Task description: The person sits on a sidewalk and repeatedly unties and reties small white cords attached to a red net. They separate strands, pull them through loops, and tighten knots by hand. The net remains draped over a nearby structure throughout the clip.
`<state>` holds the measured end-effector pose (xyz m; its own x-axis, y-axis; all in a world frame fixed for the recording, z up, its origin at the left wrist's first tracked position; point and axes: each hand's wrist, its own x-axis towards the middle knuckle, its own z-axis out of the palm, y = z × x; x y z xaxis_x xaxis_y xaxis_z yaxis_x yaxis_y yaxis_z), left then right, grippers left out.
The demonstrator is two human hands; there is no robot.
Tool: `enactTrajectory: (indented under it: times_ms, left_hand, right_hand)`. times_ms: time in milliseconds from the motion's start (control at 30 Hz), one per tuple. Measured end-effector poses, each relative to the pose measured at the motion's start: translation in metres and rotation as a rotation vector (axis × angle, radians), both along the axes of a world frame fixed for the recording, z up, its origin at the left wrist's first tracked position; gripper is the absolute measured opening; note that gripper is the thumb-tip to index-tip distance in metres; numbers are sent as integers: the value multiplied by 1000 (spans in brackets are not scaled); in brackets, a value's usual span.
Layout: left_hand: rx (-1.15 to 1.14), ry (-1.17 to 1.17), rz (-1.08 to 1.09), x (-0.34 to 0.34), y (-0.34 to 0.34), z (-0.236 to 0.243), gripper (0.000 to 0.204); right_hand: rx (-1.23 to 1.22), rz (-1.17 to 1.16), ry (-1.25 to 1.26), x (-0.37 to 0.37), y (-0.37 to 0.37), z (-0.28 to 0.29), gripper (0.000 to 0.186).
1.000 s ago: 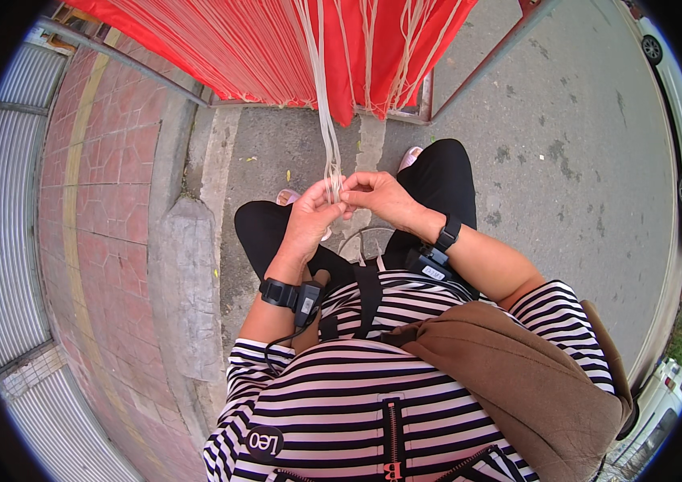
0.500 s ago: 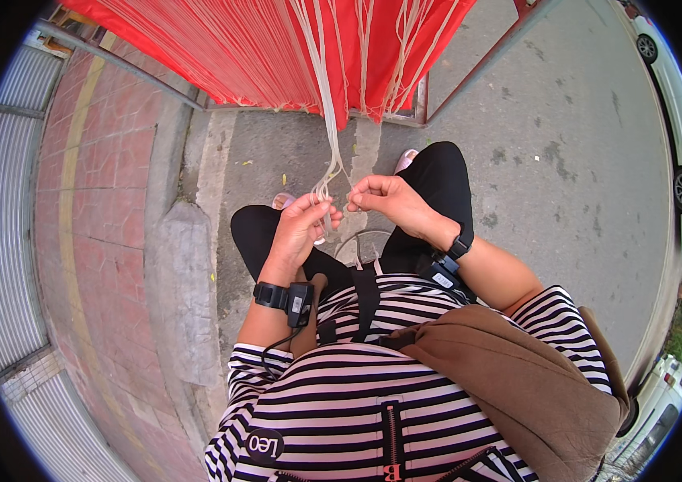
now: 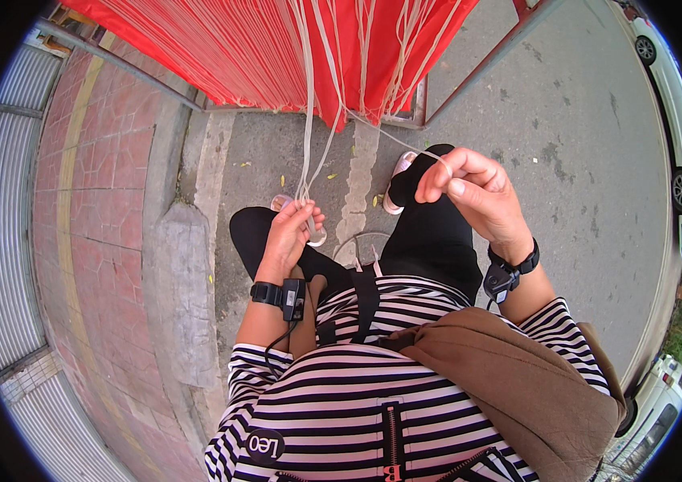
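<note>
Strands lengthwise toward left hand

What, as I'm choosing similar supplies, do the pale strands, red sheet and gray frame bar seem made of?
Pale strands: perhaps synthetic cord or rubber, smooth with a slight sheen; they curve softly. Red sheet: probably synthetic fabric, faintly satiny, judging by its soft folds. Gray frame bar: likely metal, dull; it looks slim, rigid.

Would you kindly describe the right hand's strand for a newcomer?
Find the red cloth up top. Near its lower tip, one pale strand slants away to the right hand; its neighbours hang along the cloth or run to the left hand.
</note>
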<state>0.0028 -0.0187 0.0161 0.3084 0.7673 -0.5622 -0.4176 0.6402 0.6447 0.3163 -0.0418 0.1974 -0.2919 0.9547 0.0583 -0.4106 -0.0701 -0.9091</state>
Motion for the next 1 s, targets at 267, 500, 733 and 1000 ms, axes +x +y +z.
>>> enactTrajectory:
  times_ms: [267, 500, 733, 1000]
  left_hand:
    - [-96, 10, 91, -10, -3, -13, 17]
    - [-112, 36, 75, -18, -5, -26, 16]
    - [-96, 6, 78, -12, -5, -16, 15]
    - [5, -60, 61, -2, -3, 1, 12]
  right_hand:
    - [318, 63, 170, 24, -20, 43, 17]
    - [586, 466, 404, 58, -26, 89, 7]
    - [559, 413, 264, 50, -22, 78, 6]
    - [-143, 237, -296, 12, 6, -52, 15]
